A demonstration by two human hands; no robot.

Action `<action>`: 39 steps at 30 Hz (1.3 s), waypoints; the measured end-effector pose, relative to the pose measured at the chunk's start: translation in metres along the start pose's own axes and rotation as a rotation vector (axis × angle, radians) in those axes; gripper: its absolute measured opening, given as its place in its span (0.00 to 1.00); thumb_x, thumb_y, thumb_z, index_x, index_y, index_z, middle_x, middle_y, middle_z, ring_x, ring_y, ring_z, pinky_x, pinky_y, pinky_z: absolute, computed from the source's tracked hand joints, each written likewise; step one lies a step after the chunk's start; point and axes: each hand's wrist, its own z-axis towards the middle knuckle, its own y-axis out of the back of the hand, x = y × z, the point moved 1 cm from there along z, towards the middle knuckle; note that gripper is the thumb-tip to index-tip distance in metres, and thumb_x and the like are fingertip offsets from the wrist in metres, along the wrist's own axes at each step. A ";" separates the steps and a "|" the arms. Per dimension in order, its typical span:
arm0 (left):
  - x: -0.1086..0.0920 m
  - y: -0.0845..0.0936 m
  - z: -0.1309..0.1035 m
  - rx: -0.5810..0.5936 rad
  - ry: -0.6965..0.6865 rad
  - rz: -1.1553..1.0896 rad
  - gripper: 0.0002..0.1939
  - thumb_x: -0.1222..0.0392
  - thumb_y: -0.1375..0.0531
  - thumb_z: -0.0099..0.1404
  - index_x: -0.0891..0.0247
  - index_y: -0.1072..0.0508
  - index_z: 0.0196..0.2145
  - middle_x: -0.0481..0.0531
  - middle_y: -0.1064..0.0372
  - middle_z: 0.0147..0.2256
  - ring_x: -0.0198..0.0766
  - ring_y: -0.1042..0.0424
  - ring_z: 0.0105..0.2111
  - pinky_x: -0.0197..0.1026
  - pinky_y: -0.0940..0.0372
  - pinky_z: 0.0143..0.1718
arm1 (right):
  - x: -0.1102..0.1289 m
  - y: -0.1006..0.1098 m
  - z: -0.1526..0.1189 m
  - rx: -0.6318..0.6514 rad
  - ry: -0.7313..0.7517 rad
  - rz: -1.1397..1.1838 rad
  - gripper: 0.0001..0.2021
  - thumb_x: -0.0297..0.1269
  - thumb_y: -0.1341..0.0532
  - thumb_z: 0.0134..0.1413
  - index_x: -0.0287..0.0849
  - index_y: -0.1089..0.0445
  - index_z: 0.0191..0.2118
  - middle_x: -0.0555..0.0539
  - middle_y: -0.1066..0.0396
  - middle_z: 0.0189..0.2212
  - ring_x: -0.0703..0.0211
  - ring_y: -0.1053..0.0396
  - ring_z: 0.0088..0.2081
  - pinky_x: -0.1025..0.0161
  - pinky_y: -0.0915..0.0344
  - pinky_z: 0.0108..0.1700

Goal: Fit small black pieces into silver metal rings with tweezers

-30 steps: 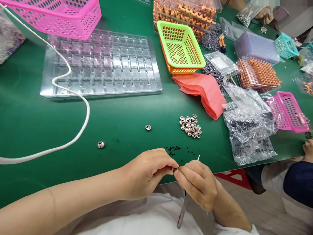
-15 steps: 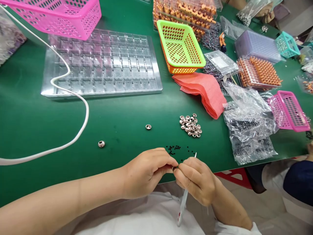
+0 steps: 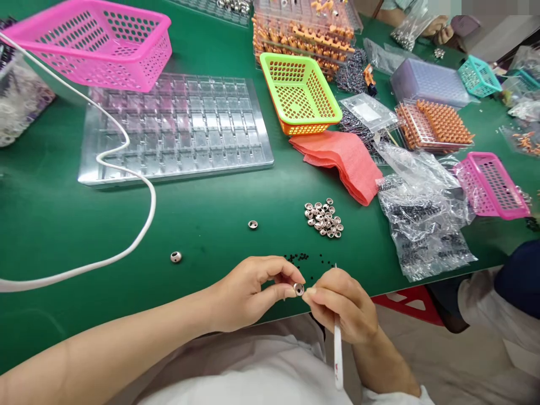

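Fingers point(image 3: 288, 291) of the left hand point(image 3: 247, 298) pinch a hollow metal cup point(image 3: 298, 289)

With the pile of matching cups point(image 3: 324, 218) as landmark, both hands are on its near side, at the edge of the counter point(image 3: 202, 214). Left thumb and index clamp the hollow metal cup, its opening facing up. The right hand point(image 3: 348, 306) is curled around a white-handled tool point(image 3: 338, 354), pointed end above the knuckles, handle hanging below. Its thumb and index tips are together, touching the cup or just short of it; I cannot tell which, nor whether they pinch something small.

The step in hand looks like close fingertip work on this one cup. As I judge it, the next move calls for a steady left pinch, the opening left uncovered, and the right fingertips brought squarely to it.

Between hands and pile lie tiny black pieces point(image 3: 301, 256). One loose cup point(image 3: 175, 257) sits far left of the pile, another point(image 3: 252, 224) closer to it. Right of the pile are crumpled clear bags point(image 3: 426, 236); beyond it, a folded red cloth point(image 3: 346, 163), then a lime-green basket point(image 3: 312, 120).
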 end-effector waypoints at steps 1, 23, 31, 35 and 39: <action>0.000 0.000 0.000 0.005 0.023 -0.033 0.07 0.62 0.41 0.70 0.64 0.22 0.40 0.50 0.24 0.34 0.35 0.27 0.32 0.35 0.31 0.35 | 0.002 0.000 -0.001 -0.048 -0.032 0.003 0.17 0.19 0.35 0.57 0.36 0.29 0.52 0.45 0.26 0.34 0.61 0.30 0.33 0.61 0.28 0.32; -0.024 0.067 0.027 -0.206 0.133 1.087 0.16 0.52 0.43 0.71 0.62 0.25 0.51 0.60 0.24 0.47 0.54 0.26 0.48 0.52 0.29 0.46 | -0.026 0.002 -0.039 -0.540 -0.294 -0.123 0.16 0.21 0.39 0.59 0.45 0.27 0.50 0.45 0.26 0.39 0.55 0.28 0.38 0.55 0.27 0.36; -0.014 0.052 0.128 -0.034 -0.019 0.969 0.15 0.64 0.41 0.69 0.64 0.23 0.52 0.60 0.25 0.50 0.50 0.25 0.49 0.49 0.30 0.53 | -0.032 -0.002 -0.049 -0.631 -0.394 0.015 0.13 0.24 0.45 0.65 0.46 0.27 0.45 0.45 0.27 0.42 0.54 0.28 0.43 0.55 0.29 0.41; -0.008 0.057 0.141 0.033 -0.030 0.930 0.10 0.62 0.36 0.67 0.62 0.19 0.45 0.56 0.22 0.44 0.46 0.23 0.44 0.42 0.30 0.47 | -0.033 -0.004 -0.048 -0.617 -0.386 0.011 0.13 0.24 0.46 0.66 0.45 0.27 0.46 0.44 0.27 0.42 0.55 0.28 0.43 0.55 0.29 0.42; -0.003 0.057 0.143 0.037 -0.032 0.911 0.08 0.62 0.36 0.67 0.62 0.19 0.42 0.55 0.22 0.43 0.45 0.23 0.43 0.42 0.31 0.45 | -0.032 -0.004 -0.049 -0.583 -0.400 0.010 0.13 0.27 0.47 0.67 0.45 0.27 0.47 0.43 0.28 0.43 0.54 0.28 0.43 0.55 0.28 0.40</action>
